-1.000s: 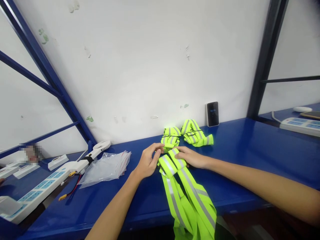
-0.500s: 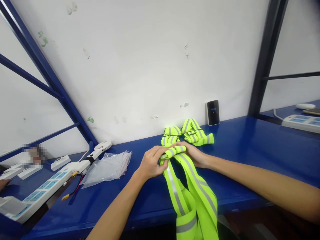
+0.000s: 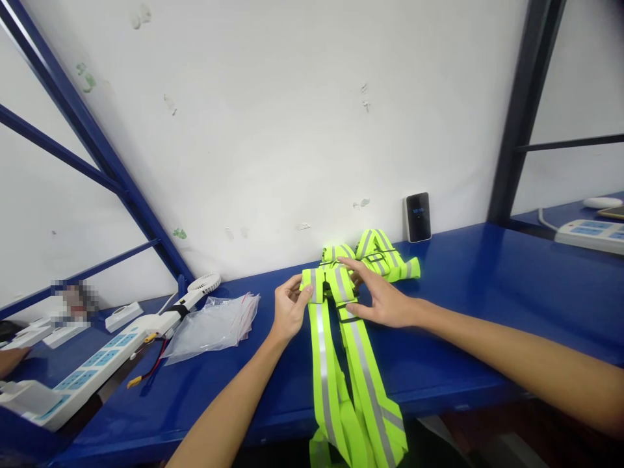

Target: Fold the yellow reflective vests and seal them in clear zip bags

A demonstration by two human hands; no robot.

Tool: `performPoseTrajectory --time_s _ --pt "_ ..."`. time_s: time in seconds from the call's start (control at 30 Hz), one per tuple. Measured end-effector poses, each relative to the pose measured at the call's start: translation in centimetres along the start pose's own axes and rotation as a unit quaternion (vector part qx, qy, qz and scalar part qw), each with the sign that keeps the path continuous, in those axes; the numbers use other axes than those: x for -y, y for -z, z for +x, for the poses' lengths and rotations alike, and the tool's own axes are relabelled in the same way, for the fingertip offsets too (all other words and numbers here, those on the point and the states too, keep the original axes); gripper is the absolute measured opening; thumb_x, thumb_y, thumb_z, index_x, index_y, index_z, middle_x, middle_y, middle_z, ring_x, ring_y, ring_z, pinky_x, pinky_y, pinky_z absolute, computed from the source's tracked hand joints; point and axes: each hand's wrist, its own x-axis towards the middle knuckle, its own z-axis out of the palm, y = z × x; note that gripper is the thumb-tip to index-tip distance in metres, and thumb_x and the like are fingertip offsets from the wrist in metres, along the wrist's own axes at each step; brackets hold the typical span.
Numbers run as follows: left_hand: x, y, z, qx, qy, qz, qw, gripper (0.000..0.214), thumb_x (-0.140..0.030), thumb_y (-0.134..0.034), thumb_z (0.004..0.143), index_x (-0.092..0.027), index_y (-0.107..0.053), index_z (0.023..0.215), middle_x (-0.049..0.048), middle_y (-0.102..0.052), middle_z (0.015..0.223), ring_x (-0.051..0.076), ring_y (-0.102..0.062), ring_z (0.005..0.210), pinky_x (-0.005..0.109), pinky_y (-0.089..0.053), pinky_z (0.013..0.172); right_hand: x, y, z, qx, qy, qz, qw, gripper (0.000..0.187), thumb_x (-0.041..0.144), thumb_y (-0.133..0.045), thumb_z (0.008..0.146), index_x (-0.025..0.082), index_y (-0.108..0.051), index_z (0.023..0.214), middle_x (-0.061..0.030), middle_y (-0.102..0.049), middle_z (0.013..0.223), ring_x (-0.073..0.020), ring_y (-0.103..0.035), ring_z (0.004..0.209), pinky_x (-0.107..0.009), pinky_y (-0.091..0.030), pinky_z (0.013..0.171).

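Note:
A neon yellow reflective vest (image 3: 358, 370) with grey stripes lies lengthwise across the blue table, its long straps hanging past the front edge. My left hand (image 3: 290, 307) pinches the vest's left strap (image 3: 315, 286) near its top fold. My right hand (image 3: 383, 302) rests on the vest's upper part with fingers spread, near a thin black elastic band (image 3: 347, 318). Behind the hands lie two folded vests of the same kind: one (image 3: 336, 252) partly hidden by my right fingers, the other (image 3: 383, 257) to its right.
A black digital clock (image 3: 418, 217) leans on the wall. To the left lie clear plastic bags (image 3: 212, 331), a white handheld fan (image 3: 185, 305) with wires, and a power strip (image 3: 97, 361). A co-worker's hand (image 3: 10, 359) shows at far left. Blue metal uprights flank the table.
My hands have moved apart and the vest's top has opened out into two separate straps. My right hand has shifted right and spread its fingers, and the vest's hanging part has straightened.

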Motion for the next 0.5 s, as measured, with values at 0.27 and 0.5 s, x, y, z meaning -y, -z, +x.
performPoseTrajectory --time_s 0.27,0.5 --pt "0.1 0.5 -0.2 0.024 -0.018 0.000 1.000 0.033 -0.038 -0.067 0.079 -0.011 -0.066 0.099 0.0098 -0.072 0.093 0.022 -0.067 0.083 0.027 -0.051 0.071 0.1 -0.5 -0.1 0.015 0.084 -0.043 0.995 0.071 0.007 -0.054 0.080 0.029 -0.035 0.145 -0.0136 -0.020 0.150 -0.0266 -0.053 0.113 -0.042 -0.051 0.090" --pt "0.0 0.3 0.0 0.043 0.058 -0.012 0.997 0.052 -0.044 -0.061 0.084 -0.016 -0.054 0.128 -0.0045 -0.057 0.055 0.009 -0.047 0.046 0.019 -0.036 0.048 -1.1 -0.6 0.0 0.050 0.099 -0.024 0.993 0.070 0.001 -0.050 0.078 0.024 -0.039 0.143 -0.0131 -0.048 0.131 -0.0268 -0.049 0.122 -0.043 -0.045 0.097"
